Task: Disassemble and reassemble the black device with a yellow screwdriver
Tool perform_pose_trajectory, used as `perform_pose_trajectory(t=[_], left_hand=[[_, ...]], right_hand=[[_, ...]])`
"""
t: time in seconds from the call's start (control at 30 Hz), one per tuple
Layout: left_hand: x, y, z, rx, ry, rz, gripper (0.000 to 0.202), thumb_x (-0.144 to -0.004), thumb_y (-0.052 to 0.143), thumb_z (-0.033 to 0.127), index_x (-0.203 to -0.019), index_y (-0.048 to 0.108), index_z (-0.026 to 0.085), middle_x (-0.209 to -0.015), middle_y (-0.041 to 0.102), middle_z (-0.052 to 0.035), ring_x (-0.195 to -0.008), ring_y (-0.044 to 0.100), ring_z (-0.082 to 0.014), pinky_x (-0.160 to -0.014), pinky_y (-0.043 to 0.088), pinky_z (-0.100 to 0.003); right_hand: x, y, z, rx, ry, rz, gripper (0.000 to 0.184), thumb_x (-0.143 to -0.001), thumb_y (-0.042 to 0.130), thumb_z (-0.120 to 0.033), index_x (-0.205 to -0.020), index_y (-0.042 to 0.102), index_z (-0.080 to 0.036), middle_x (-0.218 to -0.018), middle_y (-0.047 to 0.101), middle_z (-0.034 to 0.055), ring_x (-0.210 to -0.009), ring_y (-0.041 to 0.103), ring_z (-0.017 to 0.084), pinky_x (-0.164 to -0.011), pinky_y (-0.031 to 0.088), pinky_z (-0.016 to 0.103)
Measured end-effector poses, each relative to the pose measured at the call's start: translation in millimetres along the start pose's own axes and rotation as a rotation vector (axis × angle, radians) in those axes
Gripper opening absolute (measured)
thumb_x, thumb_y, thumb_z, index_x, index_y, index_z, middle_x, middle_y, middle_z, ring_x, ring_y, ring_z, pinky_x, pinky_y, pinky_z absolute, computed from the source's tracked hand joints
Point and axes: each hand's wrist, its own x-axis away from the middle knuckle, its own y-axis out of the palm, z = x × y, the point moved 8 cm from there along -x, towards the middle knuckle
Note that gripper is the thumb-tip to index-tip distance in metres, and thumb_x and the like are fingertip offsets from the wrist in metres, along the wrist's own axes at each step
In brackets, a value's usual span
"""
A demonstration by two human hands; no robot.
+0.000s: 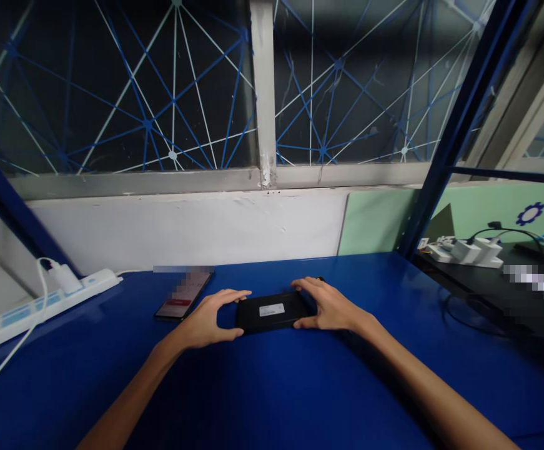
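Observation:
A flat black rectangular box-like device (246, 314) with a white printed label (272, 310) on its upper face lies level on, or just above, the blue table. At its left end is my left hand (208, 320), thumb at the near corner and fingers at the far one, with a gap at the palm. My right hand (328, 306) grips the opposite end, its thumb along the near edge and fingers over the far edge. A small dark thing with a yellow bit (320, 279) peeks out behind the right hand, mostly hidden.
Left of my left hand lies a phone (185, 297), its screen partly blurred out. A white power strip (47, 309) with a plugged-in charger and cable runs along the left. Blue posts (440, 147) frame the table. More plugs (478, 250) and cables sit at right.

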Motion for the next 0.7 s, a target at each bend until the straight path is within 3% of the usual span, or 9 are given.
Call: perform_pose_trajectory(t=[0.07, 0.13, 0.23, 0.3, 0.37, 0.53, 0.63, 0.7], left_hand=[[1.3, 0.6, -1.4, -0.022, -0.009, -0.009, 0.073, -0.072, 0.07, 0.042, -0.139, 0.043, 0.035, -0.135, 0.052, -0.0054, -0.125, 0.046, -0.0325, -0.104, 0.034, -0.051], [3.2, 1.9, -2.2, -0.042, -0.019, -0.03, 0.072, -0.074, 0.069, 0.043, -0.14, 0.041, 0.037, -0.139, 0.049, -0.0049, -0.127, 0.044, -0.0325, -0.105, 0.033, -0.05], [3.9, 3.3, 0.7, -0.075, -0.036, -0.039, 0.07, -0.078, 0.066, 0.049, -0.141, 0.039, 0.037, -0.141, 0.046, -0.0051, -0.127, 0.043, -0.0318, -0.104, 0.034, -0.048], [-0.3, 5.4, 8.2, -0.117, -0.036, -0.027, 0.071, -0.077, 0.065, 0.056, -0.141, 0.041, 0.036, -0.141, 0.046, -0.006, -0.127, 0.043, -0.0327, -0.104, 0.034, -0.048], [-9.3, 12.1, 22.0, -0.17, -0.008, -0.037, 0.073, -0.075, 0.064, 0.061, -0.14, 0.043, 0.034, -0.141, 0.046, -0.0067, -0.125, 0.043, -0.0342, -0.103, 0.034, -0.049], [-40.3, 38.7, 59.5, -0.238, 0.091, -0.079, 0.081, -0.072, 0.065, 0.066, -0.14, 0.044, 0.026, -0.14, 0.048, -0.0101, -0.123, 0.044, -0.0357, -0.103, 0.032, -0.051], [-49.2, 43.4, 65.3, -0.245, 0.104, -0.017, 0.064, -0.08, 0.063, 0.054, -0.136, 0.049, 0.026, -0.134, 0.054, -0.0088, -0.119, 0.048, -0.032, -0.1, 0.034, -0.048], [-48.0, 41.5, 61.5, -0.232, 0.09, 0.017, 0.062, -0.077, 0.066, 0.05, -0.133, 0.052, 0.027, -0.13, 0.056, -0.0072, -0.116, 0.051, -0.0299, -0.097, 0.038, -0.044]], right_hand=[[-0.7, -10.3, 5.9, -0.018, 0.017, 0.048, 0.068, -0.072, 0.072, -0.054, -0.128, 0.049, -0.023, -0.122, 0.059, 0.0103, -0.111, 0.056, 0.028, -0.091, 0.045, 0.042], [0.5, -26.5, 20.0, 0.015, 0.093, 0.148, 0.052, -0.081, 0.063, -0.053, -0.122, 0.054, -0.023, -0.118, 0.061, 0.0098, -0.105, 0.06, 0.026, -0.087, 0.047, 0.039], [10.0, -46.7, 54.1, 0.208, 0.36, 0.275, 0.037, -0.087, 0.054, -0.051, -0.107, 0.061, -0.02, -0.098, 0.067, 0.0092, -0.089, 0.065, 0.026, -0.073, 0.049, 0.037], [17.1, -45.1, 75.3, 0.298, 0.525, 0.234, 0.046, -0.083, 0.056, -0.057, -0.109, 0.061, -0.019, -0.087, 0.069, 0.01, -0.079, 0.067, 0.028, -0.064, 0.048, 0.036], [20.3, -34.4, 88.6, 0.32, 0.596, 0.153, 0.054, -0.077, 0.059, -0.063, -0.109, 0.062, -0.019, -0.081, 0.069, 0.0106, -0.076, 0.067, 0.03, -0.06, 0.046, 0.035], [15.8, -19.3, 94.0, 0.159, 0.556, 0.171, 0.033, -0.072, 0.069, -0.046, -0.091, 0.07, -0.019, -0.081, 0.071, 0.0107, -0.078, 0.067, 0.029, -0.059, 0.044, 0.032], [11.5, -24.1, 91.2, 0.084, 0.525, 0.201, 0.028, -0.077, 0.064, -0.042, -0.089, 0.071, -0.018, -0.074, 0.071, 0.0064, -0.071, 0.068, 0.023, -0.057, 0.044, 0.028], [10.1, -32.7, 88.6, 0.019, 0.515, 0.254, 0.031, -0.083, 0.058, -0.043, -0.094, 0.07, -0.017, -0.07, 0.07, 0.0043, -0.066, 0.067, 0.02, -0.055, 0.044, 0.025]])
